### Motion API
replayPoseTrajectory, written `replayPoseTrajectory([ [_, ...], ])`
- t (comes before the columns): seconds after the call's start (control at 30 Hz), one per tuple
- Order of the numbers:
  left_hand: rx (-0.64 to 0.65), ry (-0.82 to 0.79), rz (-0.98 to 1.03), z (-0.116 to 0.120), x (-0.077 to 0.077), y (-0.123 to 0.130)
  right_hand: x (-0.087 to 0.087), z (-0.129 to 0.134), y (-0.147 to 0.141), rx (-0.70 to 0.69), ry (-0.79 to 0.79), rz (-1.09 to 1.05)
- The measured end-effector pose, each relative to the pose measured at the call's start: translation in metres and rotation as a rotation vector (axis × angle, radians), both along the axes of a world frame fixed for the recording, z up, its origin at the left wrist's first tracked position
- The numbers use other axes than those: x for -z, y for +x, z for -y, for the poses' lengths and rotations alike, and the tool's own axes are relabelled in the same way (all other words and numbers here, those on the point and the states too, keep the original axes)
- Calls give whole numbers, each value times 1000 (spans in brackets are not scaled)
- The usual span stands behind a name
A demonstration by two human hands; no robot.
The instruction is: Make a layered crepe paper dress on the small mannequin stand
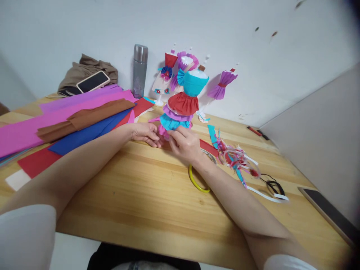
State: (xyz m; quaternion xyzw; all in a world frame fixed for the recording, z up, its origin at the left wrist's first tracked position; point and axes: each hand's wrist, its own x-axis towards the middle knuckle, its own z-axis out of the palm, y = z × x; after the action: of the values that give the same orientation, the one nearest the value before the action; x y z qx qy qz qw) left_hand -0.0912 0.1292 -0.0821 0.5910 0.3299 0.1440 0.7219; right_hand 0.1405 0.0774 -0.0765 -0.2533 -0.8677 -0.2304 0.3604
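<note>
A small mannequin in a tiered paper dress (184, 105) stands upright in front of me, with a turquoise top and red, purple, turquoise and pink ruffles. My right hand (185, 144) is closed in a pinch at the pink bottom ruffle (163, 132), its fingertips partly hidden. Beside the same hem, my left hand (146, 134) rests on its side on the table, fingers loosely stretched toward the ruffle. Whether they touch it I cannot tell. Under my right wrist lies a yellow-rimmed ring (198, 183), perhaps a tape roll.
More dressed mannequins (165, 75) stand by the wall beside a grey bottle (140, 71). Folded crepe paper (92, 120) covers the left side, near a phone (93, 81) on brown cloth (92, 67). Paper scraps (234, 155), a black cord (272, 185) and another phone (329, 210) lie right.
</note>
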Motion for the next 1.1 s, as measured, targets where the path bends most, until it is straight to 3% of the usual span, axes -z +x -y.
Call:
replayPoseTrajectory([
  [0.13, 30, 85, -358, -4, -21, -16, -2, 1, 1, -24, 34, -28],
  [0.2, -2, 263, -611, -2, -34, -19, -4, 2, 0, -43, 104, -26],
  [0.3, -229, 708, -1064, 12, -52, -15, -6, 4, -4, -69, 197, 16],
  [0.37, -412, 931, -1206, 26, -60, -8, -7, 6, -6, -100, 225, 77],
  [0.47, -507, 1074, -1149, 48, -60, 5, -3, 6, -8, -117, 204, 167],
  [0.67, -637, 1104, -878, 59, -29, 18, 11, -2, -9, -107, 67, 193],
  [0.8, -579, 1076, -698, 56, -14, 19, 17, -6, -7, -99, -21, 173],
  [1.1, -458, 1102, -703, 59, -3, 16, 21, -7, -4, -127, -10, 165],
])
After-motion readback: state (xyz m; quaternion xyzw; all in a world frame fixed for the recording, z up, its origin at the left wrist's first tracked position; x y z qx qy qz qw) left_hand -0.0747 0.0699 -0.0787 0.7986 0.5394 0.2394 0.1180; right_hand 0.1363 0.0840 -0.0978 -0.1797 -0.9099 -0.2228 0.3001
